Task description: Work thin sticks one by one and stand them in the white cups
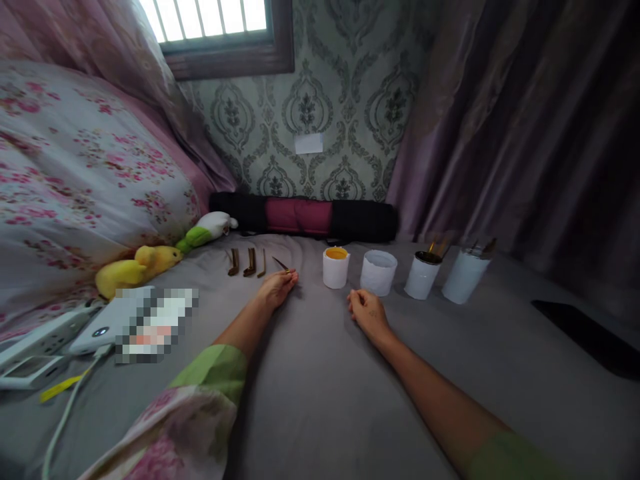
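Pinched in the fingertips of my left hand (pixel 280 287) is a thin, dark, pointed stick (pixel 281 263), its tip pointing up and left. My right hand (pixel 369 313) rests on the grey sheet with its fingers curled closed, and nothing shows in them. Just beyond it stands a white paper-wrapped cup (pixel 379 275). To the left of that is a smaller white cup (pixel 335 270) with a yellow inside. Beside my left hand lie brown, slim bent pieces in small groups, one bundle (pixel 249 263) nearest the middle and another bundle (pixel 233 263) further left, plus a single piece (pixel 262 263).
Two white cups with thin sticks, one (pixel 423 277) and a taller one (pixel 466 275), stand to the right. A black phone-like slab (pixel 590 337) lies far right. On the left are a power strip (pixel 50 337), a power bank (pixel 107 320) and plush toys (pixel 135 270). A black-and-maroon roll (pixel 300 217) lies behind.
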{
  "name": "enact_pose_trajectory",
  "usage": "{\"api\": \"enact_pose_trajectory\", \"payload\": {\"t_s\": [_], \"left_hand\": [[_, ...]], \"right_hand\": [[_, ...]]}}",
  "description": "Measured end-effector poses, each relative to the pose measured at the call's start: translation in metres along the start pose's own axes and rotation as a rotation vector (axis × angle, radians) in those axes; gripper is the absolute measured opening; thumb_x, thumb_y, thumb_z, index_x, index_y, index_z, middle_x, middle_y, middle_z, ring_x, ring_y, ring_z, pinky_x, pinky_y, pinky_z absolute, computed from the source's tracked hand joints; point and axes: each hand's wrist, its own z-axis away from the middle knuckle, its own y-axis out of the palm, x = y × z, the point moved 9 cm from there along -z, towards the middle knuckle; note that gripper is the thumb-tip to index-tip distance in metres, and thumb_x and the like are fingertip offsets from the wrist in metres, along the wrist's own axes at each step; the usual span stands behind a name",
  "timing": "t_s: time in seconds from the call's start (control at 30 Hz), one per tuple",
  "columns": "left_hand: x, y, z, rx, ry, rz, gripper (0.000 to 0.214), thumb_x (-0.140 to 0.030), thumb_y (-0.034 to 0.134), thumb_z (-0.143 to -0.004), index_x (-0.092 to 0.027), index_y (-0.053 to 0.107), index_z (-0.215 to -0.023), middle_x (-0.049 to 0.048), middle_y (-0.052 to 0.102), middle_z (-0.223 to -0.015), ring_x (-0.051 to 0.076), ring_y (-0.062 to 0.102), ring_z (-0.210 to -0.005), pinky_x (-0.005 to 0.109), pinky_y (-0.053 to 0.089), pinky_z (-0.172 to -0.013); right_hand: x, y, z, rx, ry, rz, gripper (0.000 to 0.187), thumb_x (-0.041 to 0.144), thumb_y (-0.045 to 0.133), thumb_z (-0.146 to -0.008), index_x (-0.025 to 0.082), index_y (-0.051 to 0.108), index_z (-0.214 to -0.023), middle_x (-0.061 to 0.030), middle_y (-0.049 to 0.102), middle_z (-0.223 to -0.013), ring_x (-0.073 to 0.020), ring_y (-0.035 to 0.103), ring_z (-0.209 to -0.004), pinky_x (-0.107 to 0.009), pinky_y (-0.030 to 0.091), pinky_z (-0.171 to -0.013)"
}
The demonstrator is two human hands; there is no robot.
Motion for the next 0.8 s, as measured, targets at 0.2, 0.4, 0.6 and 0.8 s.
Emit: {"api": "enact_pose_trajectory", "payload": {"t_s": [0.2, 0.4, 0.6, 0.8], "left_hand": [[0.008, 0.013, 0.012, 0.065, 0.003, 0.029, 0.02, 0.006, 0.043, -0.074, -0.009, 0.057, -0.074, 0.0045, 0.057, -0.066, 0.006, 0.057, -0.06, 0.013, 0.049, -0.06], [0.011, 0.027, 0.031, 0.119, 0.021, 0.028, 0.014, 0.002, 0.046, -0.075, -0.006, 0.057, -0.078, 0.0096, 0.061, -0.073, 0.008, 0.058, -0.06, 0.017, 0.05, -0.058], [0.012, 0.043, 0.052, 0.233, 0.083, -0.041, 0.011, -0.006, 0.049, -0.077, -0.006, 0.056, -0.086, 0.011, 0.063, -0.077, 0.009, 0.059, -0.058, 0.019, 0.049, -0.055], [0.013, 0.049, 0.062, 0.3, 0.156, -0.108, 0.015, -0.014, 0.053, -0.077, -0.008, 0.055, -0.091, 0.0097, 0.063, -0.078, 0.008, 0.057, -0.057, 0.019, 0.048, -0.053]], "right_hand": [[0.001, 0.0, 0.0, -0.006, -0.022, 0.001, 0.035, 0.039, 0.034, -0.08, 0.015, 0.059, -0.072, -0.0018, 0.057, -0.057, -0.0105, 0.05, -0.048, -0.02, 0.034, -0.046], [0.001, 0.001, 0.0, -0.004, -0.017, -0.011, 0.036, 0.04, 0.034, -0.08, 0.015, 0.058, -0.072, -0.0019, 0.056, -0.055, -0.0105, 0.05, -0.046, -0.021, 0.034, -0.046], [-0.001, 0.002, -0.001, -0.002, -0.012, -0.02, 0.035, 0.039, 0.035, -0.08, 0.015, 0.058, -0.072, -0.0012, 0.056, -0.054, -0.0103, 0.05, -0.044, -0.021, 0.035, -0.046], [0.004, 0.0, 0.002, 0.011, 0.002, -0.05, 0.034, 0.039, 0.035, -0.079, 0.014, 0.057, -0.072, -0.0008, 0.055, -0.053, -0.0093, 0.048, -0.041, -0.02, 0.034, -0.042]]}}
